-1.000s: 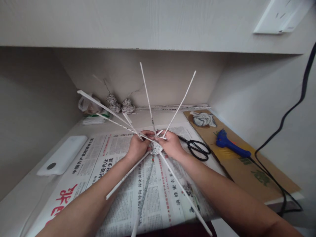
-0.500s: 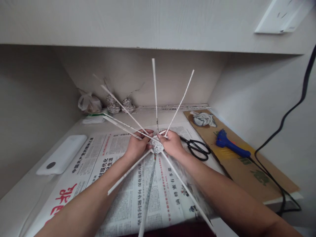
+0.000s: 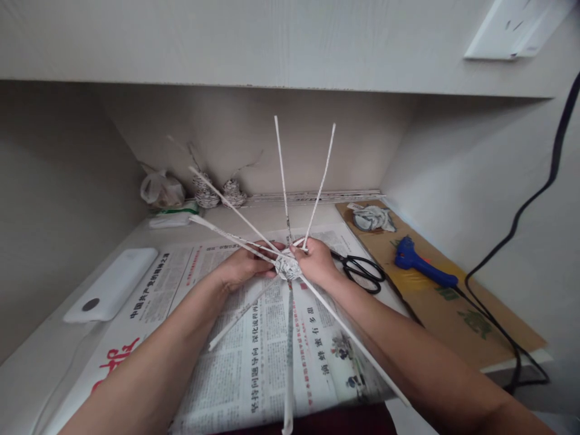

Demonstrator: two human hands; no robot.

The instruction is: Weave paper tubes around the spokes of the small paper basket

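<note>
A small round weave of rolled paper (image 3: 288, 267) is between my hands, with several long paper sticks (image 3: 348, 329) fanning out from it. My right hand (image 3: 315, 258) pinches the far right edge of the weave, thumb on top, near the base of a stick (image 3: 319, 181) that leans up and away. At the left edge, my left hand (image 3: 249, 263) has its fingers closed around paper sticks (image 3: 226, 234) where they meet the weave. The fingertips of both hands are partly hidden behind the weave and sticks.
Newspaper (image 3: 217, 374) covers the tabletop. Black scissors (image 3: 362, 272) lie right of my right hand. A blue glue gun (image 3: 423, 266) rests on cardboard (image 3: 480, 350). A white device (image 3: 111, 284) lies left. Two woven pieces (image 3: 234, 194) and a plastic bag (image 3: 162, 188) stand behind.
The weave and its sticks have turned slightly; the near stick swung right and the far right stick swung left. My left hand has shifted a little left and flattened.
</note>
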